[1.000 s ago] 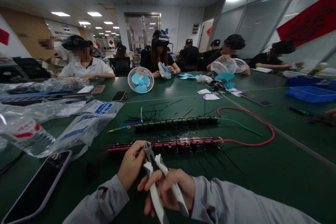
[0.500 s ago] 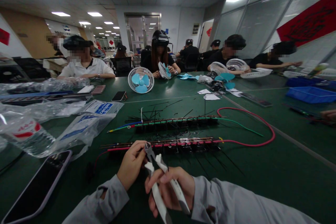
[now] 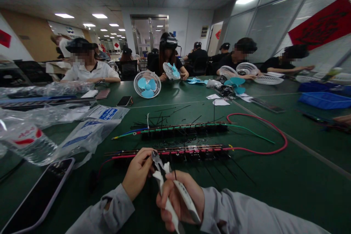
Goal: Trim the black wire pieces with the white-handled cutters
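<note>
Honestly, with pliers (image 3: pixel 159 181) this close to skin, I'd get the left fingertips clear of the cutting edges before squeezing, check nothing but the intended strand sits in there, then close slowly so the red cable (image 3: pixel 285 135) doesn't get nicked. The right hand (image 3: pixel 193 188) has its fingers curled around the handles, which stand a bit apart. The left hand (image 3: pixel 138 175) has thumb and forefinger drawn together right at the plier tips; can't tell what's pinched there, if anything. So the pliers bridge the two hands, head at the left fingertips. The near bundle (image 3: pixel 192 150) lies on the table (image 3: pixel 260 186) just beyond both hands, its left part behind the left one.
</note>
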A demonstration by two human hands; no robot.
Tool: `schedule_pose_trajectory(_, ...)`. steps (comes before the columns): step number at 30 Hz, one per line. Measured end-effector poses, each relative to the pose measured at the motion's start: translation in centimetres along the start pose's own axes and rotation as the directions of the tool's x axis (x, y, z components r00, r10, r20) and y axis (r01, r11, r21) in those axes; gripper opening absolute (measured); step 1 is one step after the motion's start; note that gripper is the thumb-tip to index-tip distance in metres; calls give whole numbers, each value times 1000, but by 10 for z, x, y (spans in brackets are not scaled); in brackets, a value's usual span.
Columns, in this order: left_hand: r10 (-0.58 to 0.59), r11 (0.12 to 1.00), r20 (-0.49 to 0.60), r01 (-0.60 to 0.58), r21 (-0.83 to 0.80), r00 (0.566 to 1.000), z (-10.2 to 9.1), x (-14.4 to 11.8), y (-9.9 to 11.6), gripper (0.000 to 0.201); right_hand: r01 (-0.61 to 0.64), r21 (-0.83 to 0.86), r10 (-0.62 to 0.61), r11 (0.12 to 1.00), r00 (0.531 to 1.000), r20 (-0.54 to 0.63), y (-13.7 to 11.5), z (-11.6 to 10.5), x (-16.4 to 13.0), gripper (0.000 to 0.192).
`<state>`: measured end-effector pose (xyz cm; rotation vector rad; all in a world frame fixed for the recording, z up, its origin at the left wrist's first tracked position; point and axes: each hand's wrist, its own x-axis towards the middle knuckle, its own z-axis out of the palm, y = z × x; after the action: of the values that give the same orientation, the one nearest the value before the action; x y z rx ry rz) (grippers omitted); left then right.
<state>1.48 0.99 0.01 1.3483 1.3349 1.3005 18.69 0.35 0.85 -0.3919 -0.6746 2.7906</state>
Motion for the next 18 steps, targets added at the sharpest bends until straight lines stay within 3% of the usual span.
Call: schedule_pose_trajectory(18, 22, 1000, 22, -22, 10, 1000, 1, -3, 5, 21, -37, -3, 37, 999, 993, -112, 2, 6, -2, 50)
